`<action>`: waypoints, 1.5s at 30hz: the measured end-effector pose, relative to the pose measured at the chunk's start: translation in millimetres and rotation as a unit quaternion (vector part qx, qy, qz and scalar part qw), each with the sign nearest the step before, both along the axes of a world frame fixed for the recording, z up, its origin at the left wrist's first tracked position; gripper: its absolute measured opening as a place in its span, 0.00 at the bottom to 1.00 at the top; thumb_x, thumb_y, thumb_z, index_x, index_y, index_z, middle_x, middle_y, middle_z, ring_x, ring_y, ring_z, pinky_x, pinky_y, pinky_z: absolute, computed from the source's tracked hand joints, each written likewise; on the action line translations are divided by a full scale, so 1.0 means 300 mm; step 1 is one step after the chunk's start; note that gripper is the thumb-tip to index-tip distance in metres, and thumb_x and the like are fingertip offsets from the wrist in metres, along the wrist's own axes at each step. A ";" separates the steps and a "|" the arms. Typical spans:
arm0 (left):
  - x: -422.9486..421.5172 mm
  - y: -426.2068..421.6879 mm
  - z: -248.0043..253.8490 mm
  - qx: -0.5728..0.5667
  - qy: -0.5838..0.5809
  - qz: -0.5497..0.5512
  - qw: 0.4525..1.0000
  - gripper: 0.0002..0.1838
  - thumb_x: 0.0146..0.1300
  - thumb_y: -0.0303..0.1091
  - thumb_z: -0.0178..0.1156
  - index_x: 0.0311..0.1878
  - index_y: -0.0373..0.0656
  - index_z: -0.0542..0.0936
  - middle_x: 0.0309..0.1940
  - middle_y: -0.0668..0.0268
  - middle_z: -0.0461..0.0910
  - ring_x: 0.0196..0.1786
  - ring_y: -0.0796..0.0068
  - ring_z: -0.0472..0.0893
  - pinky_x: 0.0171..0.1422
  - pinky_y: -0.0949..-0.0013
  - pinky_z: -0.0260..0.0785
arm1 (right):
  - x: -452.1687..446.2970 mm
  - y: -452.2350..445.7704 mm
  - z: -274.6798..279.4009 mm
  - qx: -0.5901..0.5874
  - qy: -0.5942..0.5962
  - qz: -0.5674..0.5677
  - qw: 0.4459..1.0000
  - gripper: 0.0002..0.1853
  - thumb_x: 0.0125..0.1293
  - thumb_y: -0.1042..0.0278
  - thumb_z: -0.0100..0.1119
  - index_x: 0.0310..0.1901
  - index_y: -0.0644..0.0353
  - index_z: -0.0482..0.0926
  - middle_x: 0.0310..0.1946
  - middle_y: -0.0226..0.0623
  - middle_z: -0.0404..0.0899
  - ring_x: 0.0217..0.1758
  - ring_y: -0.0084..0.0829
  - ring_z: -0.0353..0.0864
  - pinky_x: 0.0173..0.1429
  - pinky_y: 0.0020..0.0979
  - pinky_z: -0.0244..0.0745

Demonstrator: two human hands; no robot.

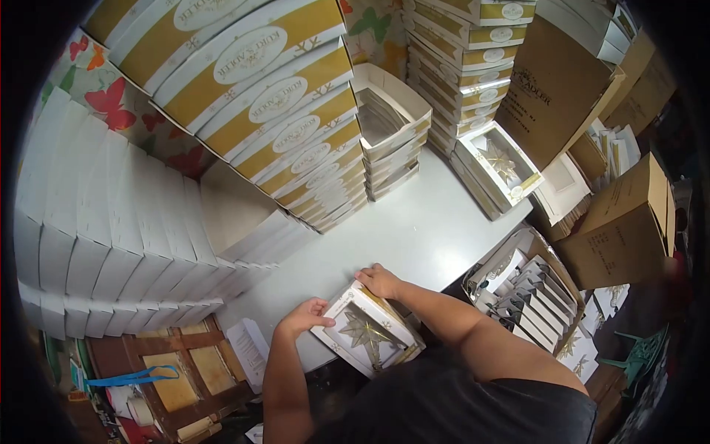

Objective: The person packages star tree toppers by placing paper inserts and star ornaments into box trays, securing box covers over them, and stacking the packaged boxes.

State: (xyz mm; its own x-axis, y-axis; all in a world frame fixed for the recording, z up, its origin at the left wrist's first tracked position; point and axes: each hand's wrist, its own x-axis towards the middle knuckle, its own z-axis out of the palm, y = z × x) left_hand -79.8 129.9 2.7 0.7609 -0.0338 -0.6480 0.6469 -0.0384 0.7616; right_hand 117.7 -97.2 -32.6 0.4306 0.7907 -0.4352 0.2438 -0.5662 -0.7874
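A white and gold ornament box (339, 351) with a clear window lies at the table's near edge, close to my body. Through its window shows a silver-gold star tree topper (364, 334). My left hand (305, 317) grips the box's left side, thumb over the top face and fingers at the edge. At the far corner, my right hand (379, 281) is closed on the box's edge, its fingertips partly hidden. The near end of the box is close against my dark shirt.
Tall stacks of gold-banded boxes (310, 126) stand across the white table (399, 229). White boxes (111, 222) line the left. A windowed star box (497, 164) tops a short pile at the right back. Below right sits a carton (529, 296) of packed pieces; brown cartons (621, 229) stand beyond.
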 end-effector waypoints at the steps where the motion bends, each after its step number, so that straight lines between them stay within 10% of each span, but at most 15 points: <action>1: 0.011 -0.011 -0.015 0.017 0.002 -0.004 1.000 0.32 0.55 0.39 0.81 0.56 0.31 0.76 0.44 0.54 0.83 0.46 0.65 0.83 0.56 0.65 0.75 | -0.003 0.001 -0.002 -0.002 -0.006 -0.007 1.000 0.30 0.82 0.45 0.38 0.63 0.61 0.81 0.63 0.46 0.81 0.63 0.47 0.73 0.72 0.39 0.68; 3: 0.014 -0.065 -0.035 0.026 0.005 -0.004 1.000 0.33 0.56 0.42 0.81 0.56 0.31 0.76 0.44 0.53 0.83 0.46 0.63 0.83 0.55 0.63 0.76 | -0.005 -0.035 -0.015 -0.012 -0.011 -0.009 1.000 0.27 0.82 0.49 0.42 0.62 0.62 0.82 0.62 0.43 0.83 0.61 0.45 0.75 0.69 0.38 0.71; 7: 0.110 -0.270 0.144 0.417 -0.049 -0.145 0.896 0.36 0.63 0.56 0.73 0.59 0.33 0.77 0.48 0.49 0.85 0.47 0.52 0.85 0.54 0.56 0.77 | 0.078 -0.151 -0.064 0.099 0.503 -0.125 0.850 0.18 0.79 0.63 0.52 0.63 0.59 0.82 0.54 0.42 0.81 0.52 0.32 0.79 0.59 0.27 0.75; 9: 0.113 -0.272 0.165 0.419 -0.091 -0.125 0.895 0.36 0.64 0.59 0.70 0.58 0.34 0.78 0.48 0.49 0.85 0.47 0.50 0.85 0.54 0.55 0.77 | 0.084 -0.191 -0.075 0.149 0.456 -0.074 0.874 0.20 0.72 0.79 0.54 0.63 0.58 0.81 0.50 0.35 0.81 0.46 0.21 0.77 0.51 0.18 0.74; 17: 0.012 -0.293 0.153 0.410 -0.052 -0.057 0.909 0.40 0.70 0.70 0.56 0.59 0.37 0.80 0.47 0.49 0.85 0.50 0.45 0.84 0.59 0.51 0.75 | 0.019 -0.131 0.035 0.104 0.489 -0.155 0.852 0.21 0.70 0.76 0.55 0.64 0.61 0.78 0.48 0.39 0.80 0.44 0.26 0.79 0.49 0.21 0.77; 19: 0.048 -0.300 0.118 0.431 -0.029 -0.051 0.901 0.40 0.70 0.70 0.55 0.58 0.36 0.80 0.47 0.48 0.85 0.51 0.45 0.84 0.60 0.51 0.75 | -0.030 -0.153 0.060 0.081 0.392 -0.271 0.875 0.20 0.74 0.70 0.55 0.66 0.60 0.77 0.46 0.39 0.82 0.40 0.27 0.80 0.47 0.26 0.79; 22: 0.131 -0.318 0.011 0.478 0.041 -0.021 0.877 0.42 0.71 0.72 0.52 0.56 0.33 0.81 0.47 0.45 0.85 0.52 0.44 0.83 0.62 0.52 0.74 | -0.152 -0.322 0.061 -0.096 0.063 -0.121 0.986 0.35 0.72 0.45 0.65 0.65 0.71 0.75 0.55 0.54 0.83 0.54 0.44 0.85 0.59 0.39 0.82; 23: 0.157 -0.305 -0.005 0.478 0.033 -0.019 0.878 0.42 0.71 0.72 0.52 0.56 0.33 0.81 0.47 0.45 0.85 0.52 0.44 0.83 0.62 0.52 0.74 | -0.191 -0.389 0.104 -0.117 0.126 -0.088 0.981 0.39 0.70 0.40 0.67 0.65 0.72 0.75 0.57 0.54 0.82 0.55 0.45 0.85 0.61 0.41 0.81; 27: 0.206 -0.208 -0.044 0.322 0.100 -0.016 0.941 0.44 0.73 0.72 0.52 0.59 0.30 0.80 0.51 0.45 0.85 0.56 0.48 0.83 0.65 0.55 0.74 | -0.294 -0.573 0.315 -0.125 0.299 -0.175 0.930 0.43 0.63 0.41 0.77 0.66 0.72 0.75 0.58 0.52 0.81 0.57 0.42 0.83 0.66 0.40 0.78; 29: 0.200 -0.150 -0.060 0.164 0.069 0.036 0.983 0.47 0.73 0.74 0.50 0.63 0.30 0.80 0.56 0.46 0.85 0.58 0.54 0.84 0.65 0.58 0.75 | -0.280 -0.596 0.102 -0.021 0.239 -0.150 0.959 0.46 0.62 0.41 0.78 0.70 0.70 0.72 0.59 0.55 0.80 0.62 0.42 0.82 0.70 0.38 0.76; 32: 0.215 -0.125 -0.017 0.036 0.075 0.203 0.976 0.48 0.72 0.75 0.50 0.67 0.31 0.79 0.59 0.49 0.84 0.58 0.59 0.85 0.63 0.62 0.77 | -0.181 -0.518 0.288 0.074 0.117 -0.300 0.944 0.52 0.63 0.41 0.77 0.77 0.68 0.61 0.63 0.59 0.76 0.65 0.49 0.80 0.75 0.42 0.73; 36: 0.311 -0.347 0.120 -0.073 0.034 0.338 0.938 0.46 0.72 0.72 0.54 0.70 0.33 0.76 0.58 0.50 0.84 0.55 0.58 0.85 0.61 0.62 0.79 | -0.005 -0.564 0.373 0.111 -0.005 -0.334 0.936 0.50 0.70 0.55 0.71 0.84 0.53 0.49 0.68 0.63 0.71 0.58 0.49 0.83 0.54 0.41 0.85; 38: 0.318 -0.439 0.139 -0.133 0.025 0.356 0.925 0.45 0.72 0.68 0.59 0.72 0.33 0.73 0.60 0.49 0.82 0.56 0.57 0.85 0.62 0.61 0.78 | 0.119 -0.670 0.532 0.099 0.103 -0.400 0.905 0.41 0.74 0.61 0.66 0.83 0.45 0.55 0.65 0.60 0.73 0.53 0.44 0.84 0.43 0.31 0.85; 42: 0.255 -0.526 0.114 0.222 -0.155 0.103 0.957 0.44 0.70 0.55 0.69 0.76 0.32 0.66 0.63 0.45 0.77 0.57 0.56 0.82 0.63 0.60 0.78 | 0.348 -0.871 0.450 0.319 0.073 -0.601 0.729 0.33 0.76 0.61 0.63 0.75 0.66 0.60 0.64 0.57 0.74 0.57 0.43 0.81 0.59 0.37 0.82; 45: 0.159 -0.474 0.135 0.255 -0.144 0.095 0.951 0.47 0.65 0.45 0.74 0.78 0.31 0.62 0.64 0.42 0.73 0.59 0.55 0.80 0.65 0.58 0.77 | 0.568 -0.957 0.397 0.370 0.036 -0.667 0.646 0.32 0.78 0.57 0.60 0.73 0.65 0.61 0.65 0.57 0.73 0.62 0.43 0.79 0.64 0.40 0.78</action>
